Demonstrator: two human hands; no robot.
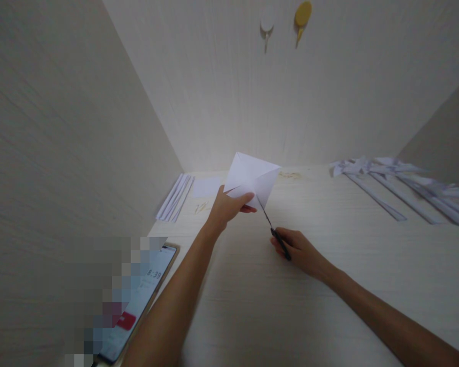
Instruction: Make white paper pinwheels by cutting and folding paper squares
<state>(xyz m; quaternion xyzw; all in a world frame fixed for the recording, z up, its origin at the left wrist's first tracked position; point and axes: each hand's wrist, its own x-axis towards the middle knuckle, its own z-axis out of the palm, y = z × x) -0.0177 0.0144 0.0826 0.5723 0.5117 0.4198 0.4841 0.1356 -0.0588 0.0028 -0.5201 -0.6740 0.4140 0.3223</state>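
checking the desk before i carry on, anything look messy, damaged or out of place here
Nothing looks damaged. The only oddity is a small brownish smudge or scatter of crumbs on the table by the back wall, just right of the folded white paper.

Soft, even light brightens the back wall (229, 102), edges bend from wide-angle distortion, and a pixelated patch hides the phone (137, 300).

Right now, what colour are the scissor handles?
Black, seen in the head view: scissors in the right hand.
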